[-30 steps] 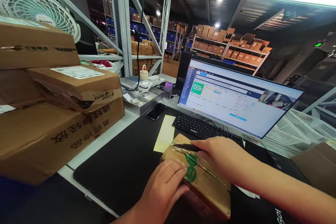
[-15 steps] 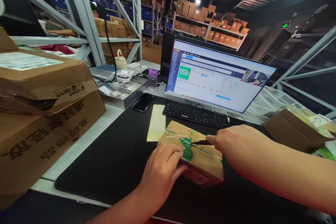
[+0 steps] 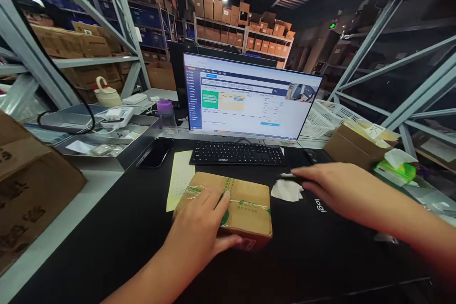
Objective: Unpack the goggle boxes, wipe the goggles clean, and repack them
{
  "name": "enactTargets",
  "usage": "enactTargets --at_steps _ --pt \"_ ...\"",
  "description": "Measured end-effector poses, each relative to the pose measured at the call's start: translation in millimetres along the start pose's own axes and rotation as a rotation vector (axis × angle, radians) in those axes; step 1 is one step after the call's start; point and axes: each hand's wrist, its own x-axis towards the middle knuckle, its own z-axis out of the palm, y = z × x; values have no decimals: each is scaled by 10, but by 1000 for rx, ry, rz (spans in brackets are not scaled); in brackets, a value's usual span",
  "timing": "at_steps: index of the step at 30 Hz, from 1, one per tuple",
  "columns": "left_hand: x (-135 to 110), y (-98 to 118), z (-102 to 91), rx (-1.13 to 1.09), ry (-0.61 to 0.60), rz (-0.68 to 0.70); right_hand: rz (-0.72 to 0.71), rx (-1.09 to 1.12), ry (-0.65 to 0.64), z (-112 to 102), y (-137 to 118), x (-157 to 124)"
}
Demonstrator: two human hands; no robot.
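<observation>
A small brown parcel (image 3: 245,204), sealed with clear tape printed in green, lies on a black desk mat (image 3: 124,228) in front of me. My left hand (image 3: 199,232) rests on its left part, fingers on top and thumb against the near side, holding it down. My right hand (image 3: 331,187) hovers right of the parcel, closed on a thin dark tool (image 3: 290,176) whose tip points left. Just below that tip lies a white paper scrap (image 3: 287,191).
Behind the parcel stand a black keyboard (image 3: 237,153) and a lit monitor (image 3: 245,97). A yellow sheet (image 3: 179,175), a phone (image 3: 156,152), a bottle (image 3: 166,116) and a metal tray (image 3: 107,145) sit left. A big carton (image 3: 32,190) fills the far left; an open box (image 3: 352,145) stands right.
My right hand has drawn the tool off the parcel's top and away to the right. The parcel now lies flatter and turned. My head has turned right, so the cartons slid leftward.
</observation>
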Motion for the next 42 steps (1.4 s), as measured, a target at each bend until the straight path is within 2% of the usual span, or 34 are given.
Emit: enactTargets --at_steps 2,5,7,9,12,15,18,20,24,26,28,31,33,35,37,39,40,42 --pt "-15 11 18 26 -6 9 -21 82 -27 199 -118 233" --pt "-63 7 19 47 -10 13 -71 469 -170 638 -337 582" --pt "-84 -6 1 52 -23 17 -88 632 -232 914 -460 746" --pt "-59 -19 -32 39 -67 12 -72 752 -301 1100 -531 833" --pt "90 -31 -98 -29 -207 -27 -36 933 -407 1205 -530 856" --pt "296 -34 -148 -134 -317 -47 -21 1016 -437 1207 -481 832" --pt "408 -45 -147 -163 -350 -26 -3 1058 -447 1209 -465 820" --pt "388 -63 -130 -86 -226 14 -5 1079 -433 1226 -471 821" --pt "118 -119 -108 152 289 273 11 1125 -408 1268 -474 817" --pt "-110 -137 -68 229 452 378 12 1138 -382 1281 -470 804" --pt "-360 -124 46 253 481 428 10 1115 -319 1290 -470 786" --pt "-690 -38 355 177 356 360 20 1082 -233 1304 -478 762" --pt "-844 30 544 125 365 248 22 1075 -207 1321 -482 751" --pt "-923 65 584 100 335 230 28 1079 -203 1341 -487 742" --pt "-894 60 415 66 261 298 22 1069 -194 1362 -496 734" --pt "-720 30 86 0 177 363 10 1019 -139 1374 -506 727" --pt "-575 12 -100 -47 116 329 10 979 -81 1372 -506 722" --pt "-200 -24 -418 -130 -139 173 15 899 83 1343 -479 702"
